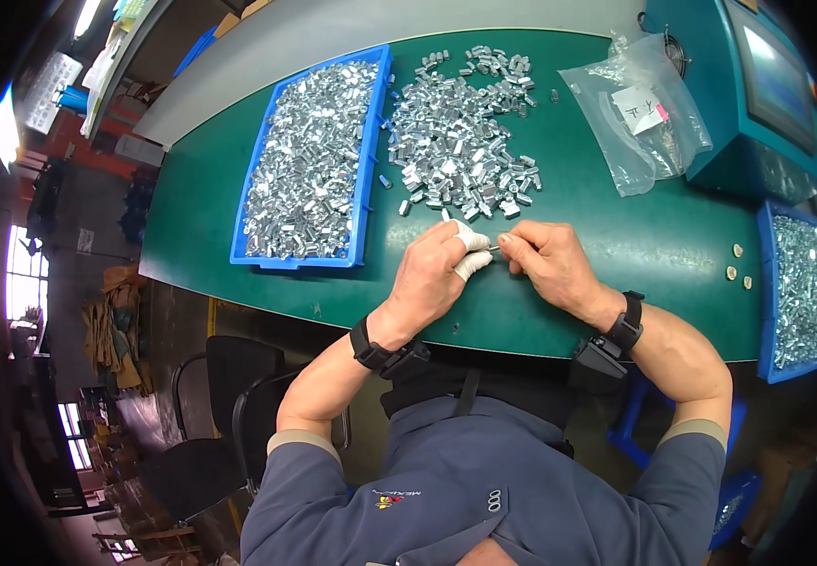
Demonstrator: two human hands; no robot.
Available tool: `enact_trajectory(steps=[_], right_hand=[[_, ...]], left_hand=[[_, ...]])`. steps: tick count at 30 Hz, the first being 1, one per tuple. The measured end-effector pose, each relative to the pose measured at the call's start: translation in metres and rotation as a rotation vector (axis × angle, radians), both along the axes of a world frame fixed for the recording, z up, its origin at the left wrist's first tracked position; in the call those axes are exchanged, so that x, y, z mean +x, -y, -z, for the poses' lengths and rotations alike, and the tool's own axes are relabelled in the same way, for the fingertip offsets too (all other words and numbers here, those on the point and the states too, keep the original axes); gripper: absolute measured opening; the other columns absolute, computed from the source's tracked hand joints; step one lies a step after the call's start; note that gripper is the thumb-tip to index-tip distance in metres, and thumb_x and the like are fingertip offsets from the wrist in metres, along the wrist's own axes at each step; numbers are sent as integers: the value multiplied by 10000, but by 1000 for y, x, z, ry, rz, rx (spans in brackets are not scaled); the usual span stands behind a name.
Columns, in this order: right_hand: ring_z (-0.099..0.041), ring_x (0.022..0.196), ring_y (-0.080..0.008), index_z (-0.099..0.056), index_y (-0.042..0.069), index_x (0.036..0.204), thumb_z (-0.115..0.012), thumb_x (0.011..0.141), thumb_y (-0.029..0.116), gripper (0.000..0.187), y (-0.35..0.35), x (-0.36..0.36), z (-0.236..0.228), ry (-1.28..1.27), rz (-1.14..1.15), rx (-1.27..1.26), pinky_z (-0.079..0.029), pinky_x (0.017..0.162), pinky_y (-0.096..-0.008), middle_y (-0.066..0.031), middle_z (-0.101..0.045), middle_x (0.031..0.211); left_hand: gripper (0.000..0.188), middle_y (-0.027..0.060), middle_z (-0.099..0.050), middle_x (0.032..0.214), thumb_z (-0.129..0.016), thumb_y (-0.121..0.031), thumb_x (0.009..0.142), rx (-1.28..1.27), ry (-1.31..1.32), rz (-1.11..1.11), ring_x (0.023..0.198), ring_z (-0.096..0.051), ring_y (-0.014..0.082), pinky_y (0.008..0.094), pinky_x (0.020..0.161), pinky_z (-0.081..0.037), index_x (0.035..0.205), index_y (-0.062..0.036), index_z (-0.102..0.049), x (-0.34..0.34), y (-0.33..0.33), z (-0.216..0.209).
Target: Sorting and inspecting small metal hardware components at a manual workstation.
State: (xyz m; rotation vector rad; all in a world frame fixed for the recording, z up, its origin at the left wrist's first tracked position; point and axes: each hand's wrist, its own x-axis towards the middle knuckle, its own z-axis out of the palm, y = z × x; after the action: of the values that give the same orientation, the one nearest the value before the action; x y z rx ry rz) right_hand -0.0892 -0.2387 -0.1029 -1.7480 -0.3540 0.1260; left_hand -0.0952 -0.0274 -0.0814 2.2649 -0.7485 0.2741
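My left hand (430, 269), with white coverings on its thumb and forefinger, is closed in a pinch over the table's near edge. My right hand (557, 264) meets it there, thumb and forefinger pressed together. A thin, dark, rod-like piece (495, 249) shows between the fingertips, running toward the right hand. Whatever sits inside the left pinch is hidden by the fingers. Just beyond both hands lies a loose pile of small shiny metal pieces (465, 141). A blue tray (363, 203) filled with similar pieces stands to the left of that pile.
At the right edge a second blue tray (769, 311) holds more shiny pieces. Three small round pieces (731, 274) lie beside it. A clear plastic bag (630, 156) rests before a teal machine with a screen (772, 75). Black chairs (239, 387) stand left of me.
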Motion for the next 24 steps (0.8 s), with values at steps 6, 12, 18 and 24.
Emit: enact_trajectory(steps=[6,12,18,24], right_hand=[[-534,537,-68,-634,12,698,-579,1067,332,492,10,3,0,-140,114,141,-407,507,-266,-3,-579,590],[-530,558,-57,-623,34,710,-564,1076,339,480,11,7,-4,-122,88,115,-408,530,-239,9,-580,618],[-553,595,-54,-646,31,758,-596,1063,313,419,11,5,0,-119,73,109,-423,549,-236,10,-601,646],[-575,636,-60,-672,8,828,-630,1041,258,331,10,6,1,-72,-22,68,-431,571,-247,-6,-642,679]], left_hand=[[144,97,-661,860,-797,-53,822,48,80,-88,811,-653,302,405,724,-527,929,-65,-702,-5,-30,-17],[231,116,-690,902,-799,-53,831,286,325,-444,850,-673,312,410,756,-539,1045,-56,-713,19,-116,-61],[321,106,-689,1032,-814,-123,832,304,158,-199,964,-661,316,408,833,-538,1135,-63,-727,13,-67,-43],[280,86,-621,887,-783,-103,877,331,12,-107,772,-624,266,364,739,-522,1149,-58,-739,6,-32,-12]])
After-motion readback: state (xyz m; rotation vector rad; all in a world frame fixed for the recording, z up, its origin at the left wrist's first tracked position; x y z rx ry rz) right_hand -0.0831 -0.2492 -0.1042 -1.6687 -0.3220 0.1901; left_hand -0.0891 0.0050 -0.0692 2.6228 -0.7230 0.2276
